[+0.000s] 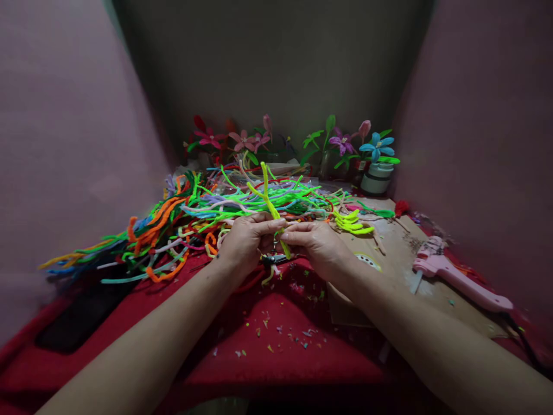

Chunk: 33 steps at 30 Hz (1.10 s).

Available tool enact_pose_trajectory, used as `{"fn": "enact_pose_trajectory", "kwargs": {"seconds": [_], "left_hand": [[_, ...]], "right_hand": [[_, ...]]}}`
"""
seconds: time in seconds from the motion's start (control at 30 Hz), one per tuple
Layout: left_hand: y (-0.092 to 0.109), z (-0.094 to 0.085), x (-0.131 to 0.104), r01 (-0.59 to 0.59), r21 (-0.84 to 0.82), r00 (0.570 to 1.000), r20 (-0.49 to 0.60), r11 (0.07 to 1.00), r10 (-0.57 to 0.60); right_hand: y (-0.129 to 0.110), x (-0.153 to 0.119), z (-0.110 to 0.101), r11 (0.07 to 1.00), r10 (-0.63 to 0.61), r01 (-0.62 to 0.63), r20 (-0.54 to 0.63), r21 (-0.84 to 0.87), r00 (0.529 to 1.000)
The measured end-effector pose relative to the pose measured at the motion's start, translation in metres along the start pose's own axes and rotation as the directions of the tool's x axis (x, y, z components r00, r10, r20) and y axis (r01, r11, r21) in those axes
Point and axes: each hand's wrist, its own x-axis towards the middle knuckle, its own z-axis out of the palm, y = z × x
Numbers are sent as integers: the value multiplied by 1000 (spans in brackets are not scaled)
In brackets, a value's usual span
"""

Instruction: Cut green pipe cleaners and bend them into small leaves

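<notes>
Both my hands meet over the middle of the table around a yellow pipe cleaner piece [268,203], which forks into separate ends at its top. My left hand [247,237] pinches it between thumb and finger. From the other side, the fingertips of my right hand [317,241] close on its lower part. Its bottom end pokes out below the fingers. Just under my hands lies a dark-handled metal tool [280,259], partly hidden. A loose pile of green and white pipe cleaners [242,202] spreads behind them. Several bent yellow pipe cleaners [352,222] lie beyond my right hand.
Orange and green pipe cleaners [159,225] heap at left, near a dark flat phone-like object [82,317]. A pink glue gun [462,275] rests on cardboard [400,253] at right. Pipe cleaner flowers [377,146] stand along the back. Fluff scraps dot the red cloth [302,363].
</notes>
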Motion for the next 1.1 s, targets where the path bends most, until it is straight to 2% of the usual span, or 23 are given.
{"fn": "enact_pose_trajectory", "kwargs": {"seconds": [0.17, 0.33, 0.47, 0.6, 0.7, 0.77, 0.83, 0.87, 0.97, 1.1], "left_hand": [[1, 2, -2, -7, -1, 999, 33, 1000, 7], [-2, -1, 1, -105, 78, 993, 53, 991, 101], [-1, -4, 0, -204, 274, 979, 89, 940, 186], [2, -3, -5, -302, 529, 946, 65, 793, 317], [3, -3, -7, -376, 650, 895, 70, 660, 440], [4, -6, -7, -420, 672, 871, 109, 609, 480], [7, -10, -6, -499, 662, 840, 212, 559, 499], [9, -12, -5, -554, 656, 810, 282, 512, 515], [14, -20, -1, -700, 661, 678, 497, 269, 542], [19, -28, 2, -740, 668, 549, 670, -83, 500]], "right_hand": [[1, -1, 2, 1000, -16, 16, 6, 19, 1000], [0, 0, 2, 999, -2, 2, 3, 43, 1000], [0, 0, 1, 999, -10, 11, -11, 53, 1000], [1, 1, 0, 1000, -19, 20, -22, 22, 1000], [0, 1, 0, 1000, -11, 11, -37, 18, 999], [-1, 1, -1, 1000, -3, 4, -42, 19, 999], [-3, 1, -2, 1000, 1, 0, -40, 14, 999], [-4, 0, -2, 1000, 4, -4, -34, 1, 999], [-7, 0, -4, 999, 27, -27, 6, -46, 1000], [-13, -4, -4, 994, 37, -30, 62, -103, 997]]}}
